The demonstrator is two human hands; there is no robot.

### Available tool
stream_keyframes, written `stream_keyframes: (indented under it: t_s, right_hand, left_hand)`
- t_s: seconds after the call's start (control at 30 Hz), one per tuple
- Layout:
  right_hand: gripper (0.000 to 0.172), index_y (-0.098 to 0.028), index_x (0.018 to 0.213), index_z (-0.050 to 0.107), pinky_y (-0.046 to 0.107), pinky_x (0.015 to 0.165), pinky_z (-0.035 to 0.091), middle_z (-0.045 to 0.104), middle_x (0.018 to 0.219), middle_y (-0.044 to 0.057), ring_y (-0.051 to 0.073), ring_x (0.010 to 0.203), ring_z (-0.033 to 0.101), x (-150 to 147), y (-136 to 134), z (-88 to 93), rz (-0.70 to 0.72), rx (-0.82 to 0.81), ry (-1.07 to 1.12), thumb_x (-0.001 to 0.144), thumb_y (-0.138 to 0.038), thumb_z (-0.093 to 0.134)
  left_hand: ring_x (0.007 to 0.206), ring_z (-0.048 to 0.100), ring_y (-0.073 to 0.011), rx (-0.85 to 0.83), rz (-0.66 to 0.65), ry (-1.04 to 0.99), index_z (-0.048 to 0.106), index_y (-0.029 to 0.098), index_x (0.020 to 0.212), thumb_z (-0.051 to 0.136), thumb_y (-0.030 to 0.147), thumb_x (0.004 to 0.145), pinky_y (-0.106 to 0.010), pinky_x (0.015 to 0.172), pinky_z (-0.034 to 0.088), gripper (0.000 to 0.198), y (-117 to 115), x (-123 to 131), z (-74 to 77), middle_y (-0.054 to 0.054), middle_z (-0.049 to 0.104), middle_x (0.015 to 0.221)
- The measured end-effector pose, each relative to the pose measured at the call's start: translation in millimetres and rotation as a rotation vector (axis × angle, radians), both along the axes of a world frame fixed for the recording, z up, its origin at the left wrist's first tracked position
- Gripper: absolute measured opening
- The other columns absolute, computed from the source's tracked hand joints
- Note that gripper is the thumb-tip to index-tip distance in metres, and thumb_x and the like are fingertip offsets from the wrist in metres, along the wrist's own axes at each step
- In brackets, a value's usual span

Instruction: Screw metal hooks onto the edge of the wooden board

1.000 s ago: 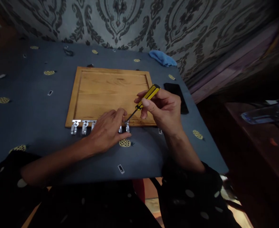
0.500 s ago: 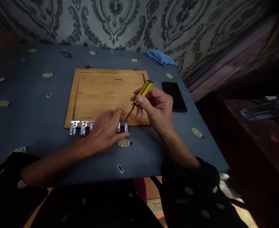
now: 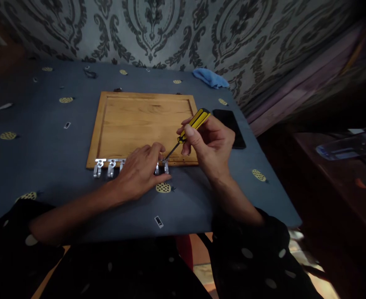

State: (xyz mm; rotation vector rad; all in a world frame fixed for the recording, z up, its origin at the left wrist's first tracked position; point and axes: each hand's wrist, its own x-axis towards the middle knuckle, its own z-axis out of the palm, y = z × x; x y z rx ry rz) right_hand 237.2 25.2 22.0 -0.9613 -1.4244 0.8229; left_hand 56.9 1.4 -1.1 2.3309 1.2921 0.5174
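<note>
Counting clockwise from the single framed, rectangular light-brown wooden board (image 3: 139,120): one crumpled blue cloth (image 3: 212,78) at two o'clock, one flat black rectangular phone (image 3: 229,117) at three, one white cable (image 3: 6,106) at nine; two bare hands, the left hand (image 3: 141,170) at six and the right hand (image 3: 215,139) just past three; one yellow-and-black screwdriver (image 3: 195,123); one silver metal rail (image 3: 108,160) showing five curved silver hooks (image 3: 111,170), three toward seven and two toward five, any behind the left hand hidden; nine yellow printed pineapples (image 3: 163,187)
</note>
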Motion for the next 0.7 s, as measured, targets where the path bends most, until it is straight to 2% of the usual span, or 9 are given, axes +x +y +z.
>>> stream_keyframes:
  t_s: [0.27,0.47,0.63,0.7]
  right_hand:
    - [0.034,-0.023,0.082,0.065,0.023,0.039,0.046,0.066,0.075,-0.004,0.006,0.044,0.054,-2.2,1.3,-1.2,0.040,-0.020,0.004,0.080,-0.055,0.078]
    - [0.031,-0.024,0.078,0.062,0.023,0.042,0.050,0.062,0.074,-0.004,0.008,0.049,0.054,1.4,3.0,0.8,0.069,-0.032,-0.021,0.078,-0.046,0.083]
    - [0.034,-0.024,0.099,0.070,0.026,0.051,0.055,0.069,0.080,-0.002,0.009,0.051,0.060,8.9,5.3,5.0,0.211,-0.075,-0.041,0.079,-0.050,0.081]
    - [0.034,-0.024,0.101,0.072,0.026,0.052,0.055,0.069,0.078,-0.002,0.009,0.050,0.060,9.9,6.6,4.6,0.231,-0.082,-0.045,0.079,-0.048,0.082]
  left_hand:
    - [0.101,0.066,-0.0282,-0.004,0.002,0.004,0.044,0.023,0.112,0.081,0.034,0.080,-0.043,0.087,0.051,0.050,-0.2,0.3,0.8,-0.006,0.069,0.108]
    - [0.102,0.067,-0.0285,-0.020,-0.006,-0.012,0.045,0.023,0.112,0.082,0.033,0.079,-0.044,0.089,0.051,0.051,-0.1,-0.2,2.1,-0.006,0.069,0.109]
    - [0.101,0.066,-0.0291,-0.015,0.007,0.004,0.046,0.021,0.112,0.083,0.031,0.078,-0.042,0.086,0.051,0.052,-0.5,0.7,2.5,-0.007,0.069,0.109]
    - [0.101,0.066,-0.0290,-0.012,0.008,0.013,0.046,0.021,0.111,0.083,0.032,0.079,-0.042,0.086,0.051,0.050,-0.7,0.9,2.0,-0.007,0.069,0.109]
